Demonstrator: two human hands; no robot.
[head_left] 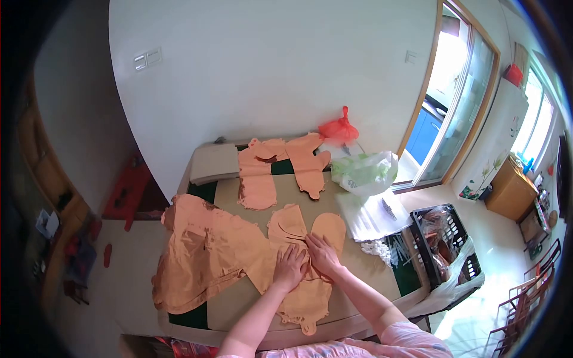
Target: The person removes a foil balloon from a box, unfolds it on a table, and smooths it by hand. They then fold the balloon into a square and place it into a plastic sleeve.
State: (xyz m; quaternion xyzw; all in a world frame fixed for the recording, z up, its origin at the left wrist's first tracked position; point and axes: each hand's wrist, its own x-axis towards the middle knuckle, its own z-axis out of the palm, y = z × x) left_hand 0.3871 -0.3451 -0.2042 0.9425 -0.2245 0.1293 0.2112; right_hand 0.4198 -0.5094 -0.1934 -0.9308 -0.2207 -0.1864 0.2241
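Note:
My left hand (pixel 290 267) lies flat with its fingers spread on an orange flat piece (pixel 307 298) near the table's front edge. Just to the right, my right hand (pixel 323 255) rests on the same piece, fingers stretched out, close to the left one. Folds run through the material around both hands. A large shiny orange sheet (pixel 200 256) spreads over the left side of the table. Further back lie more orange shaped pieces (pixel 258 182) (pixel 308 164), with scalloped edges.
Brown boards (pixel 215 163) are stacked at the back left of the table. A red bag (pixel 340 129), a green-white plastic bag (pixel 365 173) and white sheets (pixel 373 218) lie at the back right. A black crate (pixel 446 256) with wrapped items stands at the right edge.

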